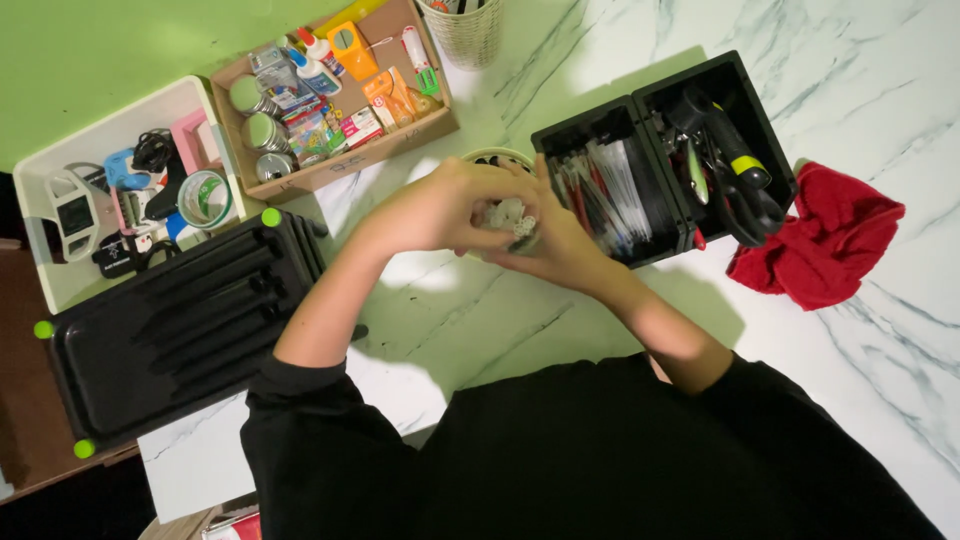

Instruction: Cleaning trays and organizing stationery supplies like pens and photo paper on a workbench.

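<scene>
Both my hands meet over the middle of the marble table. My left hand (440, 210) and my right hand (555, 240) are closed together around a small whitish, crumpled-looking object (510, 217); what it is I cannot tell. Just behind the hands the rim of a round bowl (497, 155) shows, mostly hidden. Right of my hands stands an open black tool case (660, 160) with pens and tools inside.
A red cloth (825, 240) lies right of the case. A cardboard box (335, 95) of glue bottles and small supplies, a white bin (120, 190) with tape, a black ridged tray (180, 325) and a wire basket (465, 30) stand at left and back.
</scene>
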